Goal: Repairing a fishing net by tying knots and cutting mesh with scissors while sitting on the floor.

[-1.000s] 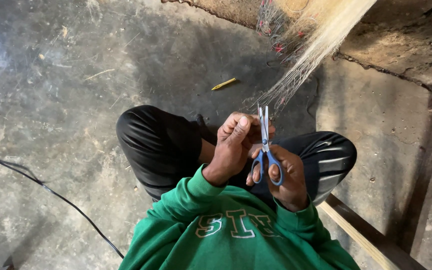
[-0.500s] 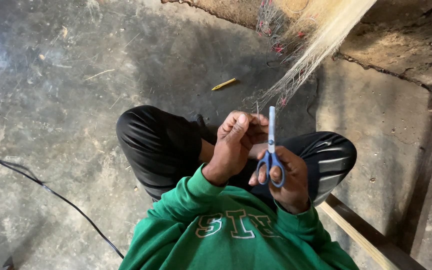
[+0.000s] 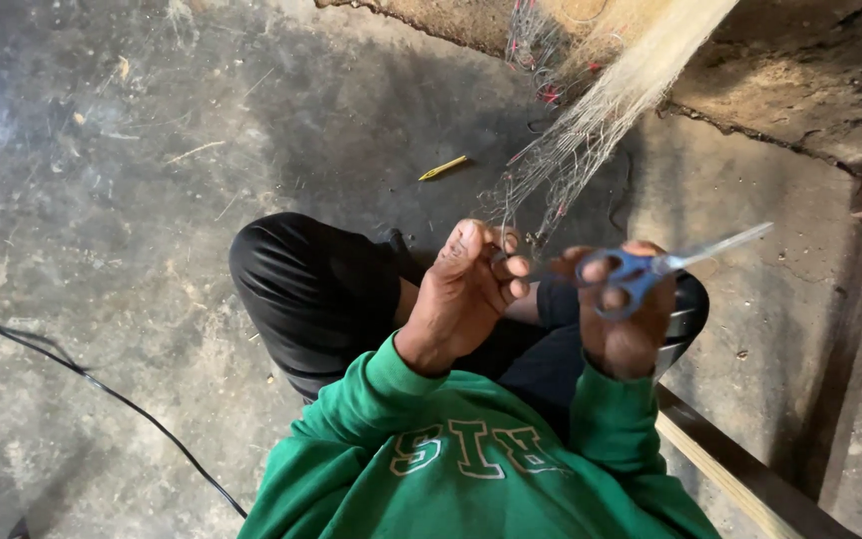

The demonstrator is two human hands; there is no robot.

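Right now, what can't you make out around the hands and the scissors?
- Head view: what the left hand pinches, hidden by its curled fingers.
- Scissors blades: motion-blurred, so open or closed is unclear.
- Netting: upper end cut off by the top edge.
- Right hand: palm faces away.

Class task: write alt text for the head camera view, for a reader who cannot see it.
Seen from above, a seated person in a green sweatshirt pinches strands of a pale fishing net with the left hand, while the right hand holds blue-handled scissors pointing right. A black cable crosses the concrete floor.

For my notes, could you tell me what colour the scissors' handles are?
Blue handles on the metal scissors, held in the right hand; head view.
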